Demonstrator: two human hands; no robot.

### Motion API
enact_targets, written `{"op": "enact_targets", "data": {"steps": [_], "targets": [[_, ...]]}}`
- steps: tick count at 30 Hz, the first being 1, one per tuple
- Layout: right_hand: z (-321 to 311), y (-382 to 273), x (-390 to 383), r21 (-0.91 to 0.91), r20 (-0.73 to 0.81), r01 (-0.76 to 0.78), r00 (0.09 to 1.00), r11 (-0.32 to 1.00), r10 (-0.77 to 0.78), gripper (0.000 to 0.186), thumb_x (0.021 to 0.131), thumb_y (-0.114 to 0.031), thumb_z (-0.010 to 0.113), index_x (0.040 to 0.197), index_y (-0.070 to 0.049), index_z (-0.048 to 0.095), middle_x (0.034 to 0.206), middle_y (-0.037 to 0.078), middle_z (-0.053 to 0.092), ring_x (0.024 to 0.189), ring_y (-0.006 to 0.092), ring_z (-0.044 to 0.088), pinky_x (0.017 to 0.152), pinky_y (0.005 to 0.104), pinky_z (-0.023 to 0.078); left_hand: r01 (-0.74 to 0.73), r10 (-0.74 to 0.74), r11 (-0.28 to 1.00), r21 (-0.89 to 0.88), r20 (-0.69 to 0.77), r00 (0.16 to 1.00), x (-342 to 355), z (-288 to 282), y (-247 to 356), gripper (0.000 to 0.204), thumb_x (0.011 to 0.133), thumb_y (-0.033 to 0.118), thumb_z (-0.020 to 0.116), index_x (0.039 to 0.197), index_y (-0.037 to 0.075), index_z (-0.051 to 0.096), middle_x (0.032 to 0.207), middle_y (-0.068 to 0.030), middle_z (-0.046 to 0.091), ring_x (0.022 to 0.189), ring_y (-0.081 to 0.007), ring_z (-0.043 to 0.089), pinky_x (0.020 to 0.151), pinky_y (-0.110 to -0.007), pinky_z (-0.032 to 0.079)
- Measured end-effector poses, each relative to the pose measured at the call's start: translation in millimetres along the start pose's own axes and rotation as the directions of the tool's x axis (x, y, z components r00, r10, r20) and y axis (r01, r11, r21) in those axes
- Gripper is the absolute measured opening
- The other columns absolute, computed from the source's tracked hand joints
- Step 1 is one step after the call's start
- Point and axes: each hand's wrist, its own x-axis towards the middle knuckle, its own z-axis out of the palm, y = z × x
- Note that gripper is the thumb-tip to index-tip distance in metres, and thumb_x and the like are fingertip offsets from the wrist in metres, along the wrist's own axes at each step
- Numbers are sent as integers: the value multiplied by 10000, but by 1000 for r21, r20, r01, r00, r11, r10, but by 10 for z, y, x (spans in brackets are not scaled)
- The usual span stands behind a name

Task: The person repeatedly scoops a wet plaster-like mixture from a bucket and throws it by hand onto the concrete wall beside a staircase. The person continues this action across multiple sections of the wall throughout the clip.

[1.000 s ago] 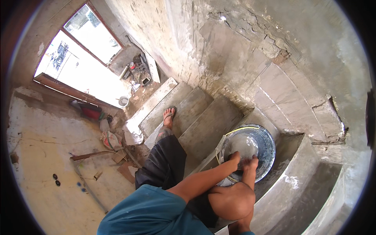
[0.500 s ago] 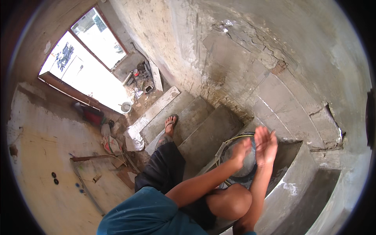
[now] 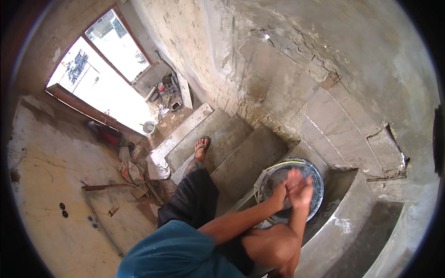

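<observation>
Over the round dark bucket (image 3: 318,189) on the concrete stair at lower right, my two hands come together. My right hand (image 3: 298,187) has an open, blurred palm with fingers raised; nothing shows in it. My left hand (image 3: 281,193) is beside it, touching or nearly touching, its fingers partly hidden behind the other and smeared. The bucket has grey content and a yellow cord or hose along its rim, with a pale strip (image 3: 260,183) at its left. My bent knee is just below the bucket.
Concrete steps (image 3: 241,153) descend to the upper left, with my sandalled foot (image 3: 200,148) on one. A small white bucket (image 3: 148,129) and debris (image 3: 164,95) lie by the bright doorway. A rough plastered wall (image 3: 324,116) rises on the right; a curved concrete ledge (image 3: 345,222) borders the bucket.
My hands were down inside the bucket, then rose above it apart with open palms. Now they have dropped slightly and come together over the bucket.
</observation>
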Motion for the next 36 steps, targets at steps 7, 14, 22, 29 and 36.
{"op": "enact_targets", "data": {"steps": [7,14,22,29,36], "targets": [[1363,-569,-605,48,622,185,763,982,-174,739,1034,-514,425,1474,73,334,1492,230,436,1396,309,429,1151,410,383,-469,485,870,-152,436,758,-472,722,889,502,1055,337,432,1427,1,454,1476,-103,482,1343,-214,475,1139,-381,340],[-837,54,220,-164,-438,143,876,976,-202,594,1027,-425,441,1346,76,441,1290,228,570,1168,349,585,1022,443,461,192,-133,936,295,-209,969,73,-235,-18,498,1003,335,478,1409,48,482,1429,-106,505,1263,-207,520,1070,-373,374],[-634,205,196,50,-317,50,948,997,-32,588,1034,-412,447,1409,40,418,1348,227,541,1225,344,549,996,456,484,194,-157,977,85,-325,933,159,28,-162,345,988,292,483,1220,64,596,1266,-84,614,1157,-210,593,1007,-375,458],[920,-595,-568,-45,441,306,861,951,-256,633,1050,-457,425,1412,63,429,1432,216,516,1298,294,538,1081,384,451,-272,304,949,-160,224,926,-181,497,564,414,1036,323,444,1305,26,547,1314,-88,601,1196,-213,574,1047,-397,432],[-658,163,226,-185,-401,43,909,982,-115,638,1005,-410,489,1410,73,392,1360,224,529,1198,316,562,1017,411,453,261,-162,943,209,-395,904,439,-329,-173,401,971,333,536,1304,111,562,1336,-95,576,1196,-227,560,1002,-428,435]]}}
